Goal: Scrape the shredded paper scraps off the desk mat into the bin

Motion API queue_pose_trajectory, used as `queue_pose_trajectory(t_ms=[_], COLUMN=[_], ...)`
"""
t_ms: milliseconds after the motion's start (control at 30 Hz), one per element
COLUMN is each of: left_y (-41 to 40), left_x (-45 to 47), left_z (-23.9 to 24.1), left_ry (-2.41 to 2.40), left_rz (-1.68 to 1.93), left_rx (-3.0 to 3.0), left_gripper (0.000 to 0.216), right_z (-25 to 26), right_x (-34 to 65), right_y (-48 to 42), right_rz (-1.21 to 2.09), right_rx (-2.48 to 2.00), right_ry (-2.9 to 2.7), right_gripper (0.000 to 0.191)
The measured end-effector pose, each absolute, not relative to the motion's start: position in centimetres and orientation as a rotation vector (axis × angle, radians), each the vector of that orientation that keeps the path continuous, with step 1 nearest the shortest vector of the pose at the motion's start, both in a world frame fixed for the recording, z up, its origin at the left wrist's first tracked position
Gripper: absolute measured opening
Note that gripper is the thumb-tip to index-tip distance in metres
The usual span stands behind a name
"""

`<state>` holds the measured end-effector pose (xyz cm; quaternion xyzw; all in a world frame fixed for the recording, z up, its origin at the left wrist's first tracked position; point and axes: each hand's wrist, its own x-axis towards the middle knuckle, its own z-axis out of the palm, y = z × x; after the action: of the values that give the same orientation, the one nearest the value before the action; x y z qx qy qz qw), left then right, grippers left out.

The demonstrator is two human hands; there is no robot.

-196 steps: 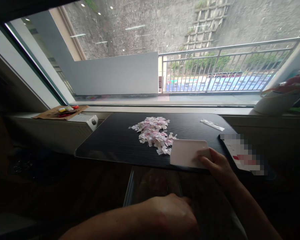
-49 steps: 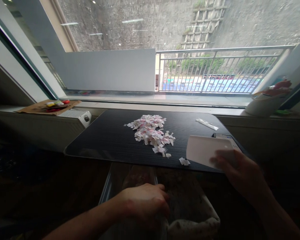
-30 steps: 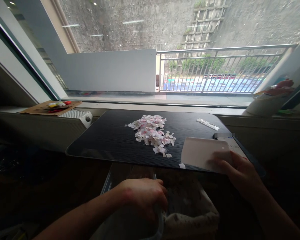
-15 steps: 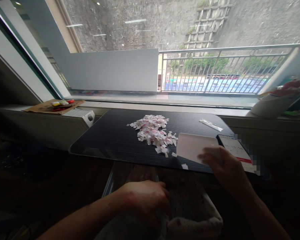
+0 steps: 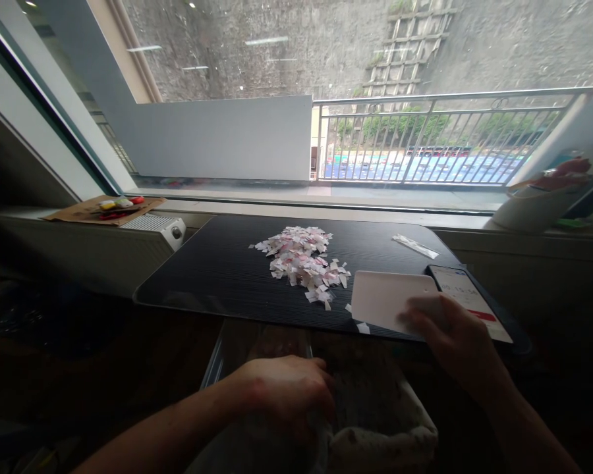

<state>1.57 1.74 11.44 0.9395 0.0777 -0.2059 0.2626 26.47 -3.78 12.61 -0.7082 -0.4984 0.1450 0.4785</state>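
My right hand (image 5: 452,336) is closed on one end of a thin, pale plastic card (image 5: 380,296) with rounded corners. The card is tilted over the right front of the black table (image 5: 212,276). To its left lies a heap of small white and pink paper scraps (image 5: 301,253); a stray scrap (image 5: 363,328) sits by the front edge, beside the card's lower corner. Below the table edge, my left hand (image 5: 294,388) curls over the side of a clear plastic bin (image 5: 215,359). Its fingertips are in shadow.
A phone (image 5: 489,316) showing a timer lies by my right hand. Behind it rests a narrow clear packet (image 5: 415,246). A cloth-lined container (image 5: 385,441) stands below the table. Beyond are a radiator (image 5: 163,230), cardboard (image 5: 89,210) with small items, and a window with a white pot (image 5: 518,210).
My right hand and the card have shifted slightly down and to the right, bringing the card's lower edge closer to the stray scrap. My left hand stays in place.
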Motion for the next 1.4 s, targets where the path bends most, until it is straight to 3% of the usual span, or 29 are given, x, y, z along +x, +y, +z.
queue_pose_trajectory(t_ms=[567,900,1233,1400], left_y=[1.7,1.9,1.9,2.0], left_x=[1.6,1.5,1.3,1.3], left_z=[11.7,11.2,11.0,10.7], left_ry=[0.238,0.194,0.193,0.188], left_rz=[-0.576,-0.532,-0.486,-0.478], left_rx=[2.540,2.532,2.547,2.539], left_gripper=[0.032,0.029,0.031,0.030], right_z=[11.1,11.7,11.7,11.8], right_x=[28.2,26.3,26.9,26.1], right_y=[-2.7,-2.3,-2.9,-3.1], right_rz=[0.066,0.243,0.116,0.235], right_rx=[-1.821,-1.725,-1.771,-1.668], right_ry=[-1.211,-1.283,-1.337,-1.337], right_gripper=[0.026,0.024,0.026,0.018])
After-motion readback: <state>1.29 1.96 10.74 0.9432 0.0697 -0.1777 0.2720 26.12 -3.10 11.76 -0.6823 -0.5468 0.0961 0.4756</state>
